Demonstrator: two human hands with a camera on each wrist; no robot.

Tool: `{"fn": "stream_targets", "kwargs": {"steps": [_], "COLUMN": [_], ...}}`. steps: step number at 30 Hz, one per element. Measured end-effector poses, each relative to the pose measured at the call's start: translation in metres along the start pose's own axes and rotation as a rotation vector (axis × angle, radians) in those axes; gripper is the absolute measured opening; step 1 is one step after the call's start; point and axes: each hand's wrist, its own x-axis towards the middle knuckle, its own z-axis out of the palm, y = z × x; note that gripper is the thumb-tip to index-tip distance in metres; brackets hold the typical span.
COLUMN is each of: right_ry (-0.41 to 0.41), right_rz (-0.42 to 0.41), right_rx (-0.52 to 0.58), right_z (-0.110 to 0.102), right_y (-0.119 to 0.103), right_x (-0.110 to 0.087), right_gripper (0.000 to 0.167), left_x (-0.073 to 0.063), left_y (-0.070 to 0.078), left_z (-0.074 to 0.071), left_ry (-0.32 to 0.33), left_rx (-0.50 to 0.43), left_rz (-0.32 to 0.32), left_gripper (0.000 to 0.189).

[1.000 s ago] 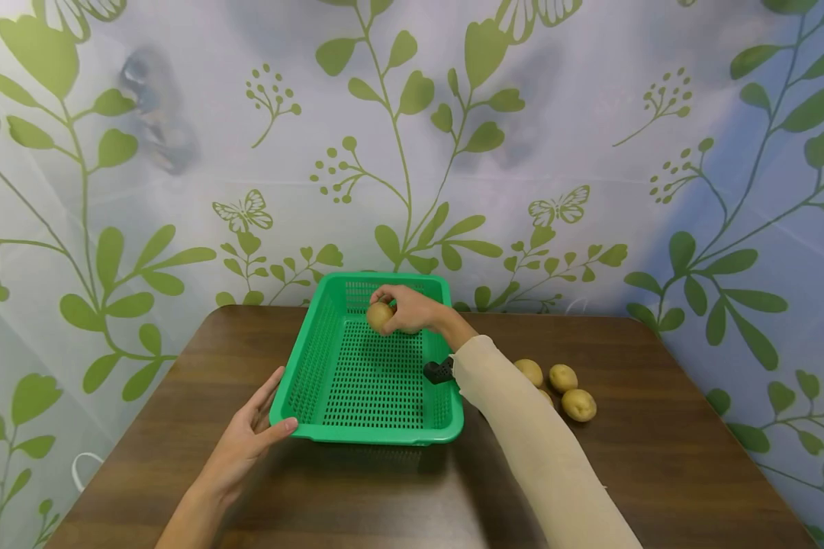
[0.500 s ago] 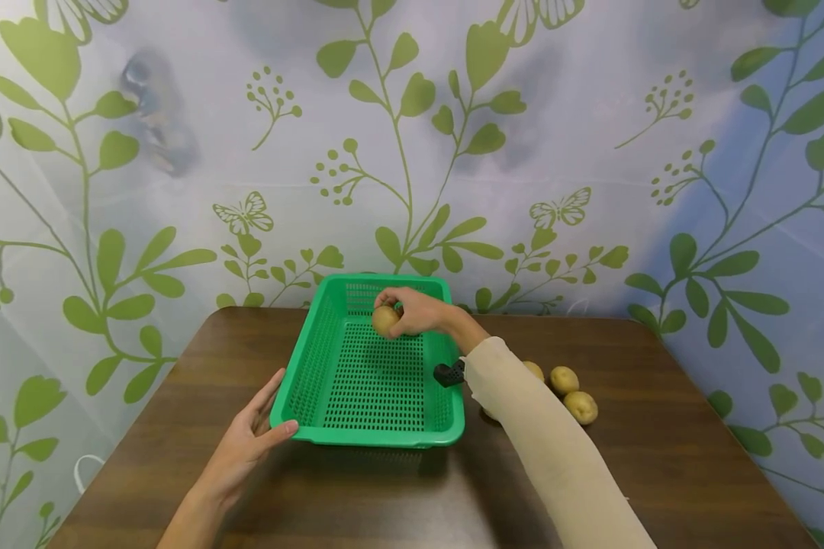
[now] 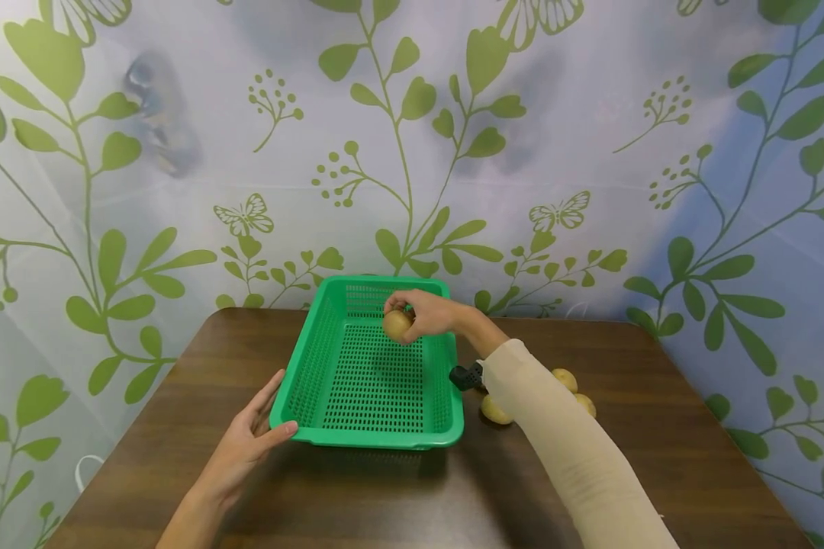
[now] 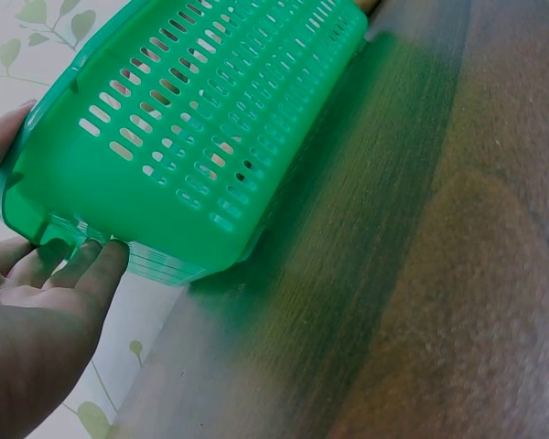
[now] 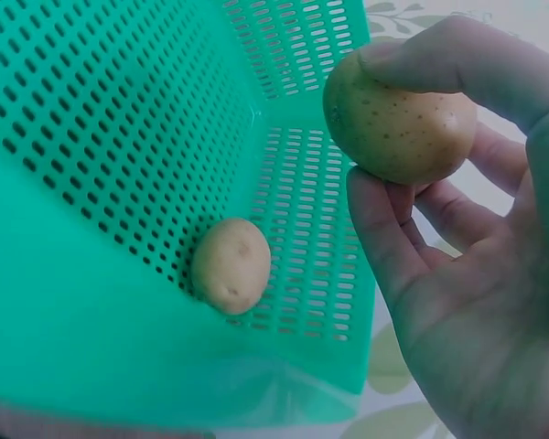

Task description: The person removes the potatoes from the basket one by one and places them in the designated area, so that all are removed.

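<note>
A green plastic basket [image 3: 365,438] with slotted walls stands on the table. My left hand [image 3: 242,446] grips its near left corner, the thumb over the rim and the fingers against the outer wall, as the left wrist view also shows. Over the basket's far right part, my right hand [image 3: 431,313] holds a potato [image 5: 398,123] between thumb and fingertips. Below it, a second potato [image 5: 232,265] lies on the basket floor against the side wall; in the head view the hand hides it.
To the right of the basket, several potatoes lie on the brown wooden table [image 3: 659,450]: one potato [image 3: 497,410] close to the basket wall, others partly behind the right sleeve [image 3: 556,435]. A black wrist camera [image 3: 465,377] overlaps the basket's right rim. A leaf-patterned curtain [image 3: 412,152] hangs behind.
My right hand, still holding the potato, has moved a little to the right inside the basket. The sleeve shifted right too, uncovering the potato nearest the basket. My left hand stays put.
</note>
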Motion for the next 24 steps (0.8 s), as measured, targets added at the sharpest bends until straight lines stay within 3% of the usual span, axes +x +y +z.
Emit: {"fn": "stream_targets", "kwargs": {"steps": [9,24], "right_ry": [-0.031,-0.041], "right_rz": [-0.004,-0.038], "right_rx": [-0.153,-0.208], "right_z": [-0.005,-0.011], "right_y": [-0.008,-0.015], "right_x": [-0.016,-0.055], "right_gripper": [0.050,0.055], "left_x": [0.000,-0.001], "left_y": [-0.001,0.002], "left_z": [0.000,0.001], "left_ry": [-0.002,0.006], "left_rx": [-0.010,0.010], "left_rz": [-0.001,-0.012], "left_gripper": [0.082,0.082]}}
